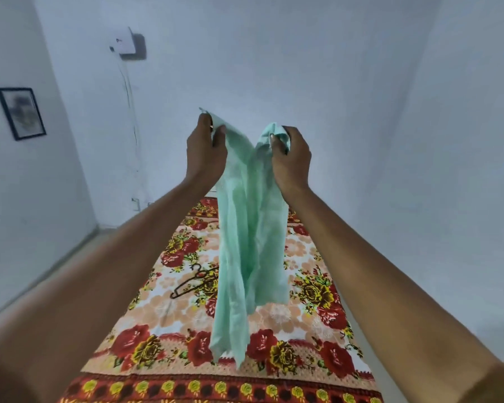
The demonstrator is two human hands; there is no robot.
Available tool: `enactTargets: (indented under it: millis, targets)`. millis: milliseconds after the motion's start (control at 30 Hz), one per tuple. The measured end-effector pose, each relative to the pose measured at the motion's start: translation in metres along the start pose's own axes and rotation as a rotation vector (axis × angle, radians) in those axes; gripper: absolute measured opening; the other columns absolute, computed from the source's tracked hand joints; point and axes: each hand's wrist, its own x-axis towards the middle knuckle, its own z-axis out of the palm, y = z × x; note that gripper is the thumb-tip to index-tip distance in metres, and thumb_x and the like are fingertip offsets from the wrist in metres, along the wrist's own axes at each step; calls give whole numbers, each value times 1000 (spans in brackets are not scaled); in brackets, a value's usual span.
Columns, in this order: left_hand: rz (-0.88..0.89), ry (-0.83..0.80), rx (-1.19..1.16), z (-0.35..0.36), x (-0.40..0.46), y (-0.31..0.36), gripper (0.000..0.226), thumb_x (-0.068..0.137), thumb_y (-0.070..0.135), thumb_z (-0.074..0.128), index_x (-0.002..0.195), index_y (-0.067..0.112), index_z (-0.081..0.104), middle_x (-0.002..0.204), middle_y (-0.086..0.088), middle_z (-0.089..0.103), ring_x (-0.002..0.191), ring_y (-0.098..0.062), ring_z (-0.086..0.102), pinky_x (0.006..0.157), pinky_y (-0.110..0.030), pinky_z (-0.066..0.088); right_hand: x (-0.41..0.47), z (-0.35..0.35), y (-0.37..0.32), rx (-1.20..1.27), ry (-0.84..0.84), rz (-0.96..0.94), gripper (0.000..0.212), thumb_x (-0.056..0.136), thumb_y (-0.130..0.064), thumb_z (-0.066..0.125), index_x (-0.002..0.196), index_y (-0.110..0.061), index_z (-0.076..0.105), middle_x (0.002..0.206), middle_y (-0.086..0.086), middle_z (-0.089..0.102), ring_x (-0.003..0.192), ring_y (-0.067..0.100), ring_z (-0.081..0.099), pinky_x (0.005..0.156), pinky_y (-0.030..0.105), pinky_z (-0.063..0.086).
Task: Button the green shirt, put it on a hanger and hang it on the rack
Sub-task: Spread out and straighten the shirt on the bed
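Both hands are raised side by side, the left hand [205, 146] and right hand [291, 158] each pinching the top edge of the thin mint-green cotton shirt [245, 242], apparently so it hangs open for buttoning, above the dark wire hanger [194, 282] below the left hand on the floral bedspread [317, 292].

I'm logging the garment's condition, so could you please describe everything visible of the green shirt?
The green shirt is pale mint, of thin, creased cloth. It hangs bunched and narrow in the air above the flowered bedspread, lower end near it. The left hand and right hand each pinch its top edge. Buttons cannot be made out.
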Motion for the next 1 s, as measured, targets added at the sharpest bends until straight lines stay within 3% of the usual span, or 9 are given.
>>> enactTargets:
  millis: [100,167,200,333,467,600,733,833,1000]
  targets:
    - [-47,-80,70,-23,-11,-2,14,108,16,46,98,7,45,78,1,49,64,-20,50,48,-19,48,-20,12,-19,-30,-140,78,27,103,-14,62,129,-8,66,110,-6,61,101,9,56,81,13,40]
    - [-85,-134,114,-34,-21,-11,13,106,15,50,97,6,49,79,-1,51,69,-27,58,58,-38,61,-33,20,-23,-55,-206,90,29,102,-16,63,130,-10,66,118,0,66,103,10,56,81,13,39]
    - [-96,-150,148,-41,-28,-16,13,105,14,51,95,7,49,78,0,51,68,-25,55,60,-41,59,-41,25,-23,-71,-221,101,28,101,-17,64,129,-12,67,122,2,69,104,13,60,82,17,41]
    - [-77,-177,226,-63,-52,-41,15,104,12,52,90,12,48,76,4,50,62,-8,43,53,-20,35,-71,35,-11,-94,-218,159,27,99,-16,65,126,-13,71,122,3,73,109,19,66,85,21,46]
    - [-97,-159,247,-77,-58,-71,13,102,10,52,97,6,63,82,-1,60,68,-14,51,61,-29,39,-81,29,8,-99,-112,160,28,100,-12,65,127,-8,72,124,5,73,110,18,68,87,17,48]
    - [-49,-141,211,-66,-61,-91,17,101,10,51,90,5,63,70,2,52,71,-16,45,61,-26,34,-75,24,28,-129,-38,88,25,99,-10,64,122,-7,73,118,5,75,106,17,69,75,-5,39]
    - [-17,-156,229,-31,-58,-109,40,100,15,52,67,20,30,63,0,32,66,-17,26,54,-28,22,-62,29,51,-195,-38,-9,25,98,-11,63,120,-10,74,116,1,77,107,18,70,74,-9,29]
    - [-41,-206,277,7,-56,-130,48,102,13,52,64,21,23,59,4,25,57,-15,21,51,-30,19,-53,40,90,-243,-86,4,28,98,-10,62,122,-15,75,116,2,77,108,21,70,74,-3,33]
    - [-79,-335,430,71,-68,-199,33,102,8,53,70,10,43,59,-2,42,51,-12,34,54,-36,22,-54,66,188,-337,-229,124,34,99,-11,63,131,-20,72,125,1,75,115,21,70,90,19,49]
